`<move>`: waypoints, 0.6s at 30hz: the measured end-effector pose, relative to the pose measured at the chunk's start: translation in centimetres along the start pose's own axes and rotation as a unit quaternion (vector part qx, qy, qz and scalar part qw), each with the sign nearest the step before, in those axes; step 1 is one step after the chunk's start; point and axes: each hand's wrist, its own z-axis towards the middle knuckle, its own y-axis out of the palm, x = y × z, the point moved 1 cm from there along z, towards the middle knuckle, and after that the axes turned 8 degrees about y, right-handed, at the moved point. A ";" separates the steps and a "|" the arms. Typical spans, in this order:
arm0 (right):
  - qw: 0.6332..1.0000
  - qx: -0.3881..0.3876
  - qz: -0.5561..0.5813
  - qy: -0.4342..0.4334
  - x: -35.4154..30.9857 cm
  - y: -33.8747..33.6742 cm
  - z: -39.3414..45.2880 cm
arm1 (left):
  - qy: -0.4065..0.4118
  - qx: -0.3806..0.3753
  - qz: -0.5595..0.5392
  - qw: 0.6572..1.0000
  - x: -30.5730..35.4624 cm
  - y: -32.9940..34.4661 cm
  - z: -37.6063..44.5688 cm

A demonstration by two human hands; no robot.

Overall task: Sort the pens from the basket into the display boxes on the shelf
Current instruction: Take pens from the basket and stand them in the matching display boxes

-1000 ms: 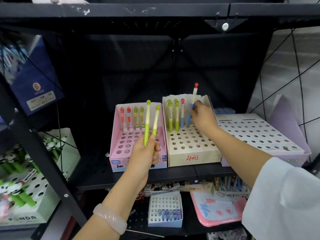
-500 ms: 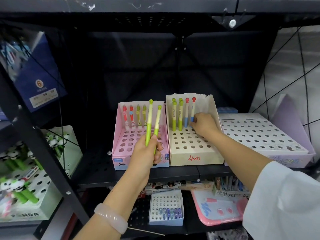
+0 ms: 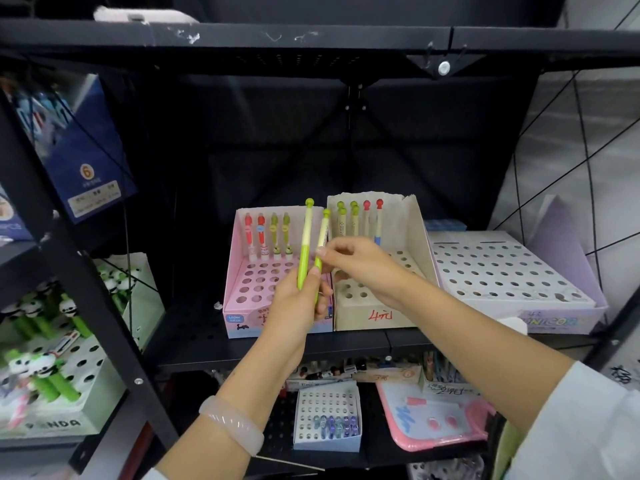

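Head view shows your left hand [image 3: 294, 306] clamped low on two green pens [image 3: 313, 247] before the pink box [image 3: 242, 306], your right hand [image 3: 360, 265] pinching one mid-barrel: light, stiff, slick plastic, so grip the barrel, not the ball cap.

- Two green pens [image 3: 304, 251] with pale upper barrels and round green caps stand nearly upright, side by side, raised in front of the boxes.
- Pink display box [image 3: 242, 289]: perforated top, with two red-capped and two green-capped pens upright in its back row.
- Beige display box [image 3: 412, 237], touching the pink one's right side: four green-capped and two red-capped pens at its back.
- Lilac-and-white display box [image 3: 502, 268] sits furthest right on the shelf [image 3: 194, 327].
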 end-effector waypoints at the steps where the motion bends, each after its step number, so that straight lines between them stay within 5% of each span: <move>1: 1.000 -0.003 0.016 -0.005 -0.1 0.2 0.0 | -0.003 0.000 -0.004 1.000 0.1 0.0 -0.1; 6: 0.977 0.180 0.110 -0.030 -1.2 -1.9 1.2 | -0.028 0.013 0.008 0.999 0.2 -1.2 -0.4; 9: 0.959 0.279 -0.016 -0.053 -0.9 -3.5 1.7 | -0.031 0.021 0.034 0.999 0.1 -2.1 -0.3; 18: 0.922 0.276 -0.261 -0.078 0.2 -2.4 2.1 | -0.033 0.051 -0.009 0.998 0.1 -2.9 -0.3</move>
